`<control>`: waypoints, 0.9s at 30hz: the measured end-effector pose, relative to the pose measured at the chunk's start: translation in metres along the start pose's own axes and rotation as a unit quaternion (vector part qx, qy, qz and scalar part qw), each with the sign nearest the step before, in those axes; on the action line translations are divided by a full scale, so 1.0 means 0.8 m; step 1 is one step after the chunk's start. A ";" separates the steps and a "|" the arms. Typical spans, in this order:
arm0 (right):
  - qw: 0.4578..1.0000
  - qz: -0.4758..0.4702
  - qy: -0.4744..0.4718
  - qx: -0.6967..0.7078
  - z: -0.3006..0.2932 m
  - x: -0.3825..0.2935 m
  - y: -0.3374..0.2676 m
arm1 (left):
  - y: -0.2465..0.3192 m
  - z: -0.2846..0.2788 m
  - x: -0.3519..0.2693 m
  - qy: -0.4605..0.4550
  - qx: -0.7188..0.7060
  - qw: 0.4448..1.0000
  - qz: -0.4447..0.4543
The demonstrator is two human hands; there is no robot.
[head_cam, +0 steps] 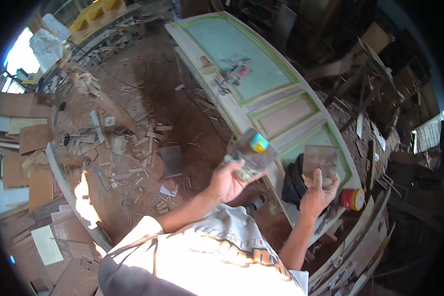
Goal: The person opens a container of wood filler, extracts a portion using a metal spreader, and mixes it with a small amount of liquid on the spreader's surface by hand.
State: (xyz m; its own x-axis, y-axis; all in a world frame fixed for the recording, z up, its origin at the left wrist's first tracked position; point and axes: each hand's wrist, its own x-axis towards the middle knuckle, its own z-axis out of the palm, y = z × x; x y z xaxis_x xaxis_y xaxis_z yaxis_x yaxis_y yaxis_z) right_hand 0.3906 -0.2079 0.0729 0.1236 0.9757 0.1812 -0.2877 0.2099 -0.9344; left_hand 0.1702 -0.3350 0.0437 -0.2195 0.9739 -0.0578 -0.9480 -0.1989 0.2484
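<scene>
My left hand (231, 181) grips a flat greyish plate (244, 148) by its crusted lower edge. A turquoise and yellow patch (259, 143) shows on its face; I cannot tell whether it is a label or paste. In my right hand (318, 194) is a rectangular flat scraper blade (320, 159), my thumb pressed along its face. Both tools are held up, apart from each other, over the near end of a panelled door (268, 92) with green masking tape (240, 26) around its panels. A dark bag or cloth (295, 181) lies between my hands, beyond the wrists.
A red and yellow tin (352, 199) stands by the door's near right corner. Scissors (222, 88), a brush (207, 66) and a crumpled printed packet or paper (238, 68) lie on the door. Wood offcuts (148, 148) litter the floor; boards (355, 255) lean at right.
</scene>
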 end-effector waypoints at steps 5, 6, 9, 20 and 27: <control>0.996 0.048 -0.011 0.080 -0.001 -0.012 -0.003 | -0.003 -0.015 0.001 0.027 0.003 0.999 0.035; 0.993 0.061 -0.015 0.095 0.005 -0.018 -0.012 | -0.003 -0.023 0.000 0.039 0.040 0.998 0.039; 0.979 0.110 -0.032 0.166 -0.002 -0.028 -0.013 | -0.010 -0.028 0.001 0.031 0.086 0.995 0.044; 0.823 -0.318 -0.282 -0.376 0.059 -0.066 -0.038 | -0.037 -0.001 0.005 -0.005 0.221 0.960 0.169; 0.813 -0.334 -0.323 -0.351 0.093 -0.081 -0.020 | -0.056 -0.022 0.003 -0.021 0.502 0.787 0.358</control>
State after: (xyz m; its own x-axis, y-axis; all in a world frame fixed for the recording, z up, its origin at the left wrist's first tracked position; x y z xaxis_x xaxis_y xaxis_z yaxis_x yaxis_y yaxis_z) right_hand 0.3169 -0.2700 0.0990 -0.5600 0.5361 0.6317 0.2788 0.8399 -0.4656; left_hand 0.2084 -0.3257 0.0150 -0.5863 0.6586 0.4717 0.0802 -0.5322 0.8428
